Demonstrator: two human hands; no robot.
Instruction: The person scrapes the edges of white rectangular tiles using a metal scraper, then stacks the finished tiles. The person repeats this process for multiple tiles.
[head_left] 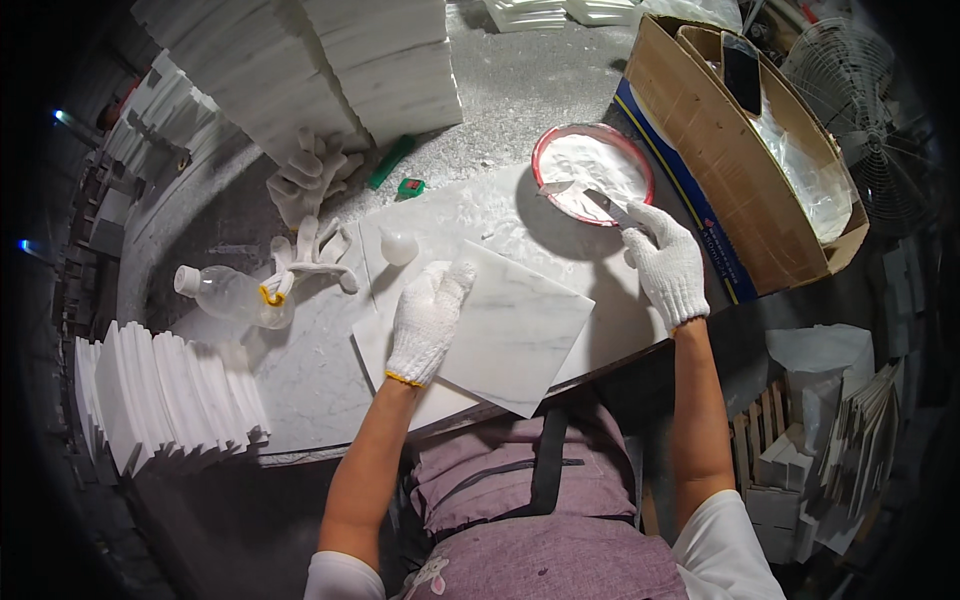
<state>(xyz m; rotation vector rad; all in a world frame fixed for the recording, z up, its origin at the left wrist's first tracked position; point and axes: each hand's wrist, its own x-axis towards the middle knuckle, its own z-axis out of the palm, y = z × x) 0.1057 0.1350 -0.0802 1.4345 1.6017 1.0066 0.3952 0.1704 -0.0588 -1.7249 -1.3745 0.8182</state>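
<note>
My left hand (428, 325), in a white knitted glove, grips the left edge of a square white marble tile (525, 330) with grey veins. That tile lies at an angle over another pale tile (372, 345), its near corner jutting past the table's front edge. In my gloved right hand (668, 265) is a putty knife (606, 206), its blade over the near rim of a red bowl (538, 157) of white powder or paste. A second small metal blade (556, 187) shows at the bowl's left rim. Beyond my left hand stands a small translucent white bottle (399, 247).
Left on the table are a clear plastic bottle (235, 298), loose work gloves (310, 178) and a row of upright tiles (175, 390). Tall marble slabs (385, 60) stand behind green items (391, 162). A cardboard box (720, 150) borders the bowl; a fan (850, 110) stands beyond.
</note>
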